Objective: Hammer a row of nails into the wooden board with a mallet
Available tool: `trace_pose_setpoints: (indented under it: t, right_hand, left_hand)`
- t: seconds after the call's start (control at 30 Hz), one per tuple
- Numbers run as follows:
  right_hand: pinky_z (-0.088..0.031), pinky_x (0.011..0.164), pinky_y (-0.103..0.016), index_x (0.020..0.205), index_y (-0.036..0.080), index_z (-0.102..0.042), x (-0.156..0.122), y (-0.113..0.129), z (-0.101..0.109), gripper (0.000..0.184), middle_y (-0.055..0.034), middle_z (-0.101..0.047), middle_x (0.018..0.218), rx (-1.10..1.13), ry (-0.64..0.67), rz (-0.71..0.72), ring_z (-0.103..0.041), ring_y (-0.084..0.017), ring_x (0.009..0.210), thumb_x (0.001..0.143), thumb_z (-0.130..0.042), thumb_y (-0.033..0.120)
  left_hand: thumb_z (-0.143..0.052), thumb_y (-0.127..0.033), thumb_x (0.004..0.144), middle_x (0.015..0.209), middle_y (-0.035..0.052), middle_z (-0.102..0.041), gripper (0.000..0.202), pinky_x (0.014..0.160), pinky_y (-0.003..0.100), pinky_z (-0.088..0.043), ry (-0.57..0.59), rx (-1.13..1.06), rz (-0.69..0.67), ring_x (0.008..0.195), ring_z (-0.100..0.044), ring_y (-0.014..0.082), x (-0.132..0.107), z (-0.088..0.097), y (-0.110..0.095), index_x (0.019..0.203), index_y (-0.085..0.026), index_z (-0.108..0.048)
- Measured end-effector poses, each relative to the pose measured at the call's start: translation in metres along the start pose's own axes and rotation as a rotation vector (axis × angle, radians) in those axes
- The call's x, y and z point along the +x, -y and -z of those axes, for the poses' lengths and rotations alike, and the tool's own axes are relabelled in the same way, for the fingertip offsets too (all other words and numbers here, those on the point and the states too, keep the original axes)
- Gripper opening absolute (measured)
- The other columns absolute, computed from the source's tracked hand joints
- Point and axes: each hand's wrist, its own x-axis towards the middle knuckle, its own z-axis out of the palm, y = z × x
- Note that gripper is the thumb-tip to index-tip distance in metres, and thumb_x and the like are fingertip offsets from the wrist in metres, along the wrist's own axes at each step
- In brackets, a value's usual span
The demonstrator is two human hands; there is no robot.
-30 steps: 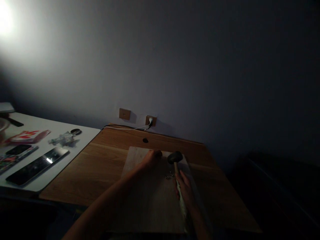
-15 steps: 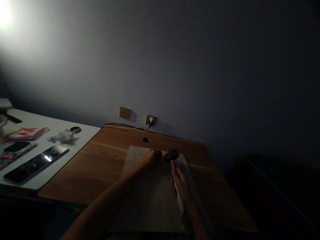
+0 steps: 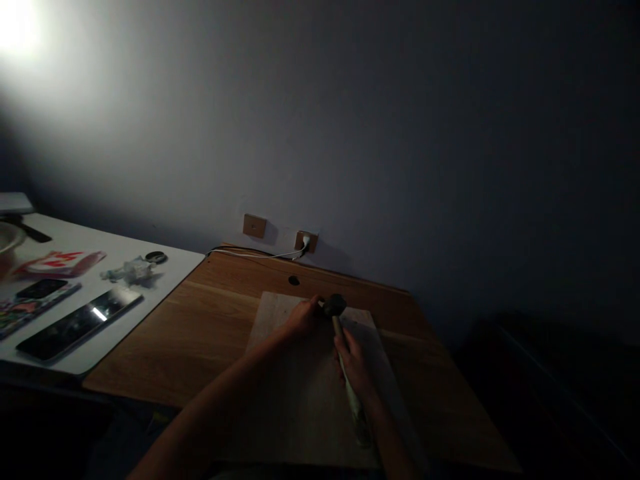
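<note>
My right hand [image 3: 354,363] is wrapped round the handle of a hammer [image 3: 338,327] with a dark, blocky head. The handle runs back below the hand toward me. Close to the left of the hammer head is my left hand [image 3: 303,316], its fingers drawn together at the far part of a pale wooden board [image 3: 295,407]. What those fingers pinch, if anything, is too dark and small to make out. Some tiny dark bits lie on the board to the right of the hammer head.
Under the board is a brown wooden table [image 3: 180,333]. To the left, a white table [image 3: 173,267] carries a tablet-like dark slab [image 3: 80,323], a phone [image 3: 42,289], a red-and-white packet [image 3: 63,263] and crumpled plastic [image 3: 133,270]. Cables [image 3: 255,253] run to a wall socket [image 3: 307,241].
The hammer and my right hand have moved a little left, bringing the hammer head up close to my left hand. The whole view has shifted slightly.
</note>
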Motion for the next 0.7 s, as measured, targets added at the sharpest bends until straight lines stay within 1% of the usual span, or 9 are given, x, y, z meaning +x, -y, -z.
trace_pose_setpoints:
  t: [0.13, 0.2, 0.3, 0.37, 0.43, 0.5, 0.53, 0.63, 0.7]
  right_hand:
    - [-0.030, 0.028, -0.020, 0.095, 0.023, -0.055, -0.002, 0.004, 0.001, 0.057, 0.0126, -0.043, 0.054, -0.004, -0.006, -0.036, -0.037, -0.007, 0.032, 0.070, -0.063, 0.074]
    - [-0.030, 0.028, -0.020, 0.101, 0.022, -0.056, -0.004, 0.007, 0.002, 0.060, 0.0122, -0.045, 0.054, -0.004, -0.010, -0.061, -0.038, -0.008, 0.033, 0.069, -0.065, 0.073]
    - [-0.031, 0.028, -0.021, 0.104, 0.021, -0.056, -0.008, 0.008, 0.007, 0.063, 0.0113, -0.047, 0.056, 0.007, -0.029, -0.056, -0.039, -0.008, 0.033, 0.067, -0.066, 0.072]
    - [-0.031, 0.028, -0.021, 0.104, 0.021, -0.057, -0.013, 0.005, 0.013, 0.062, 0.0109, -0.047, 0.056, 0.014, -0.067, -0.051, -0.038, -0.008, 0.033, 0.068, -0.066, 0.071]
    - [-0.031, 0.029, -0.020, 0.103, 0.021, -0.058, -0.019, 0.000, 0.022, 0.060, 0.0105, -0.047, 0.056, 0.023, -0.118, -0.059, -0.039, -0.008, 0.034, 0.070, -0.067, 0.070]
    - [-0.031, 0.029, -0.020, 0.103, 0.021, -0.059, -0.025, -0.006, 0.031, 0.060, 0.0103, -0.048, 0.055, 0.048, -0.163, -0.076, -0.040, -0.008, 0.034, 0.069, -0.069, 0.070]
    - [-0.031, 0.030, -0.020, 0.103, 0.022, -0.059, -0.028, -0.009, 0.036, 0.061, 0.0103, -0.048, 0.055, 0.067, -0.179, -0.087, -0.040, -0.008, 0.034, 0.069, -0.070, 0.071]
    - [-0.030, 0.030, -0.021, 0.108, 0.022, -0.059, -0.034, -0.016, 0.046, 0.069, 0.0110, -0.049, 0.053, 0.131, -0.225, -0.131, -0.039, -0.008, 0.032, 0.064, -0.073, 0.074]
    - [-0.029, 0.031, -0.020, 0.114, 0.022, -0.058, -0.037, -0.018, 0.050, 0.076, 0.0118, -0.049, 0.051, 0.158, -0.256, -0.158, -0.039, -0.008, 0.031, 0.061, -0.075, 0.074]
  left_hand:
    - [-0.064, -0.010, 0.076, 0.082, 0.0025, -0.073, 0.046, 0.065, 0.025, -0.044, 0.004, 0.009, 0.030, 0.072, -0.065, 0.0178, 0.000, 0.001, -0.003, 0.121, -0.015, -0.059]
    - [-0.062, -0.010, 0.076, 0.080, 0.0014, -0.073, 0.045, 0.065, 0.025, -0.045, 0.006, 0.015, 0.026, 0.071, -0.065, 0.0172, 0.001, 0.000, -0.001, 0.121, -0.017, -0.059]
    - [-0.059, -0.008, 0.077, 0.082, 0.0013, -0.072, 0.047, 0.070, 0.025, -0.048, -0.002, 0.030, 0.015, 0.074, -0.066, 0.0167, 0.001, -0.001, 0.002, 0.122, -0.017, -0.059]
    - [-0.060, -0.007, 0.076, 0.087, 0.0031, -0.072, 0.049, 0.074, 0.027, -0.050, -0.007, 0.074, 0.032, 0.080, -0.067, 0.0176, 0.000, 0.001, 0.001, 0.124, -0.017, -0.058]
    - [-0.063, -0.009, 0.075, 0.101, 0.0064, -0.070, 0.048, 0.081, 0.029, -0.052, -0.016, 0.147, 0.035, 0.089, -0.067, 0.0192, -0.002, 0.005, -0.004, 0.122, -0.017, -0.059]
    - [-0.066, -0.014, 0.078, 0.114, 0.0093, -0.066, 0.040, 0.088, 0.032, -0.052, -0.013, 0.218, -0.028, 0.099, -0.065, 0.0210, -0.006, 0.010, -0.015, 0.118, -0.017, -0.061]
    - [-0.067, -0.018, 0.081, 0.117, 0.0097, -0.064, 0.036, 0.090, 0.032, -0.052, 0.017, 0.249, -0.089, 0.102, -0.064, 0.0216, -0.008, 0.011, -0.022, 0.116, -0.018, -0.062]
    - [-0.064, -0.023, 0.089, 0.111, 0.0098, -0.066, 0.023, 0.093, 0.034, -0.051, 0.191, 0.354, -0.292, 0.103, -0.063, 0.0233, -0.012, 0.009, -0.046, 0.111, -0.019, -0.066]
    - [-0.065, -0.020, 0.088, 0.104, 0.0100, -0.069, 0.018, 0.093, 0.035, -0.052, 0.275, 0.421, -0.340, 0.100, -0.065, 0.0242, -0.012, 0.002, -0.060, 0.105, -0.019, -0.069]
